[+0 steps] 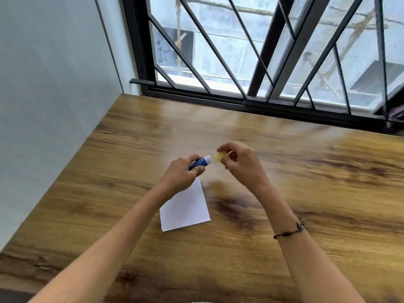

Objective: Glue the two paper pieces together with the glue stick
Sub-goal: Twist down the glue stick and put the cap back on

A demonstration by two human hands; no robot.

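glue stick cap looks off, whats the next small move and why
Probably set the yellow cap down with the right hand. The left hand grips the glue stick, its white tip bared, and the white paper lies flat just below.

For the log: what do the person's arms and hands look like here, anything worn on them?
Both forearms are bare, with no sleeves in view. The left hand and its wrist show no ring, watch or glove. The right hand is also ungloved; further down that forearm sits a thin dark cord bracelet with small reddish beads and a small dark charm. No other markings can be seen.
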